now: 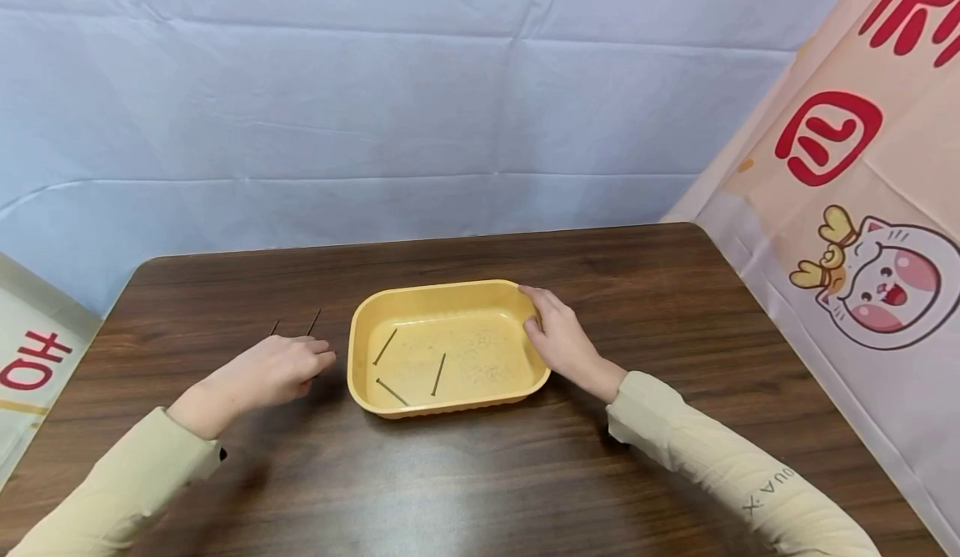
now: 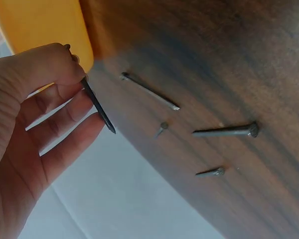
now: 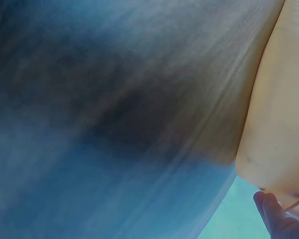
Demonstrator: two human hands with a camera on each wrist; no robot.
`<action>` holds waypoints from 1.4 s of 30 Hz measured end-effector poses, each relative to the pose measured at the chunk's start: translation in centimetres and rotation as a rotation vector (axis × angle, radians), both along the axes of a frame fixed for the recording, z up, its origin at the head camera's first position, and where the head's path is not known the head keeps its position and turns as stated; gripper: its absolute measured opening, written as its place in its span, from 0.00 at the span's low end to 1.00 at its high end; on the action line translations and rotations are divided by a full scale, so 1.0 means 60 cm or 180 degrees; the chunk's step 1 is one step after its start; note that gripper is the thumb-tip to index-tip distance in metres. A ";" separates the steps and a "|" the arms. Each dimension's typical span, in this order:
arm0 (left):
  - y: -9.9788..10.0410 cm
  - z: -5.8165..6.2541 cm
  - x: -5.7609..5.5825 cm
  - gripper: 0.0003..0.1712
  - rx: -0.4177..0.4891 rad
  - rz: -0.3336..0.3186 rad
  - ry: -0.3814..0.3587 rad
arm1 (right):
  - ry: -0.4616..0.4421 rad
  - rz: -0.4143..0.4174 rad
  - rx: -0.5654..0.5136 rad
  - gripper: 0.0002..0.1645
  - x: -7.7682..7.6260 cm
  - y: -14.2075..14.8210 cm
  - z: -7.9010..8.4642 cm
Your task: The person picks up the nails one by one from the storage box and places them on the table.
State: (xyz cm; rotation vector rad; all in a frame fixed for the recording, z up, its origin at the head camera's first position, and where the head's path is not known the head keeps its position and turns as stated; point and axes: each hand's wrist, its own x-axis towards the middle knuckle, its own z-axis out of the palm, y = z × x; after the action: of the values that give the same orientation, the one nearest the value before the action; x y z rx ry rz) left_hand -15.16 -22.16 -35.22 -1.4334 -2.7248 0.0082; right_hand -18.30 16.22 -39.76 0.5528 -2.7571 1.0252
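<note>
My left hand [image 1: 273, 369] is to the left of a yellow plastic tray [image 1: 442, 300], above the table. Between thumb and fingers it pinches a dark nail [image 2: 97, 105], whose point juts past the fingertips in the left wrist view. Below that hand several loose nails [image 2: 226, 130] lie spread on the wood. Two of them, one a thin nail [image 1: 313, 322], show just beyond the hand in the head view. Three nails [image 1: 438, 375] lie inside the tray, toward its left half. My right hand [image 1: 562, 340] grips the tray's right rim, thumb inside the wall.
The dark wood-grain table [image 1: 480, 482] has its far edge close to a pale cloth backdrop [image 1: 337, 107]. A printed banner with a cartoon cat [image 1: 892, 286] hangs at the right. Another printed panel [image 1: 37, 365] stands at the left.
</note>
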 end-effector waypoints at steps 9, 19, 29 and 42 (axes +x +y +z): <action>-0.004 -0.017 -0.001 0.20 -0.0007 0.0083 -0.0102 | 0.0010 0.0008 0.0006 0.27 0.000 0.001 0.000; -0.008 -0.033 -0.003 0.19 -0.0021 0.0160 -0.0164 | 0.0018 0.0016 -0.0031 0.27 0.000 0.001 0.000; -0.009 -0.040 -0.003 0.19 -0.0133 0.0227 -0.0223 | 0.0006 0.0024 -0.0035 0.27 0.000 0.002 0.000; -0.006 -0.021 -0.006 0.19 0.0010 0.0313 0.0008 | -0.0034 0.0026 -0.0051 0.27 0.002 0.002 0.001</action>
State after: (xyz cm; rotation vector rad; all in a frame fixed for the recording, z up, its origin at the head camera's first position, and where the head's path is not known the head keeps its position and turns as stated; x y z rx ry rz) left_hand -15.54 -22.49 -36.49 -1.2964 -2.7888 0.0104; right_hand -18.20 16.32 -39.68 0.5582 -2.7556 1.0540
